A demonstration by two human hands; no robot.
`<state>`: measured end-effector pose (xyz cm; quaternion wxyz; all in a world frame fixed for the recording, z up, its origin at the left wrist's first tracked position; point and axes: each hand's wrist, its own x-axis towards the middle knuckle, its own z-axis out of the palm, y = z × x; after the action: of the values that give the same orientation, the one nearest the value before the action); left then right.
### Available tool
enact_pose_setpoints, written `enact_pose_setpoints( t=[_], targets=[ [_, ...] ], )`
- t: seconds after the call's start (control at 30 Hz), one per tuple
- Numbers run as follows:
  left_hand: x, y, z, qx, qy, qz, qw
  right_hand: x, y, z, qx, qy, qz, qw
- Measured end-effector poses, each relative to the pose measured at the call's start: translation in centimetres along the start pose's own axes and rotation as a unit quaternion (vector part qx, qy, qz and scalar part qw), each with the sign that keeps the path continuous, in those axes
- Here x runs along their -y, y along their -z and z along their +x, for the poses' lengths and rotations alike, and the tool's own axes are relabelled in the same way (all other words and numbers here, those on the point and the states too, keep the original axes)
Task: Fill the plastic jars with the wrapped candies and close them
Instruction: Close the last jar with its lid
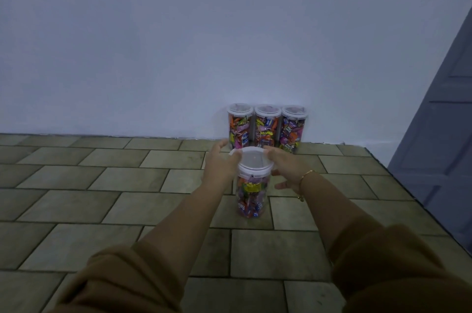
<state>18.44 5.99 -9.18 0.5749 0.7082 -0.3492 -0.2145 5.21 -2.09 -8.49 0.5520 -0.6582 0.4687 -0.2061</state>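
— Hands first: left hand [221, 159] and right hand [286, 168] each pinch the rim of the lid [253, 158] on the near jar [251, 192], fingers curled on its edge.

— Where's that jar?

— On the tiled floor [102, 185], just in front of the 3 closed jars [267, 128] lined against the wall [178, 44].

— How will it handle?

— Probably stiff, smooth plastic, weighty with wrapped candies [251, 191]; better gripped round the body than by the lid.

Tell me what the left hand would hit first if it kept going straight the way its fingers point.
Probably the leftmost filled jar by the wall: the left hand, on the near jar's lid, points towards it. Depth between them is unclear.
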Motion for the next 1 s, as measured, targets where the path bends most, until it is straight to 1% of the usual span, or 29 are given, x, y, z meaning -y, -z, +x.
enact_pose_setpoints(
  t=[0.2, 0.37, 0.6, 0.77, 0.93, 1.0],
  targets=[
    [0.6, -0.1, 0.2, 0.004, 0.002, 0.031, 1.000, -0.4, -0.1, 0.2, -0.011, -0.012, 0.035, 0.999],
    [0.8, -0.2, 0.2, 0.006, -0.006, 0.056, 0.998, -0.6, 0.0, 0.5, -0.017, -0.011, 0.026, 0.999],
    [0.9, -0.3, 0.2, 0.015, 0.013, 0.053, 0.998, -0.7, 0.0, 0.6, -0.023, -0.021, 0.032, 0.999],
    [1.0, -0.2, 0.2, 0.018, 0.019, 0.032, 0.999, -0.9, -0.2, 0.3, 0.002, -0.038, 0.083, 0.996],
    [0.9, 0.1, 0.2, 0.044, 0.010, 0.024, 0.999, -1.1, -0.4, 0.1, 0.012, -0.034, 0.115, 0.993],
    [1.0, 0.5, 0.1, 0.075, 0.006, 0.005, 0.997, -1.2, -0.5, 0.1, 0.011, -0.031, 0.127, 0.991]
  ],
)
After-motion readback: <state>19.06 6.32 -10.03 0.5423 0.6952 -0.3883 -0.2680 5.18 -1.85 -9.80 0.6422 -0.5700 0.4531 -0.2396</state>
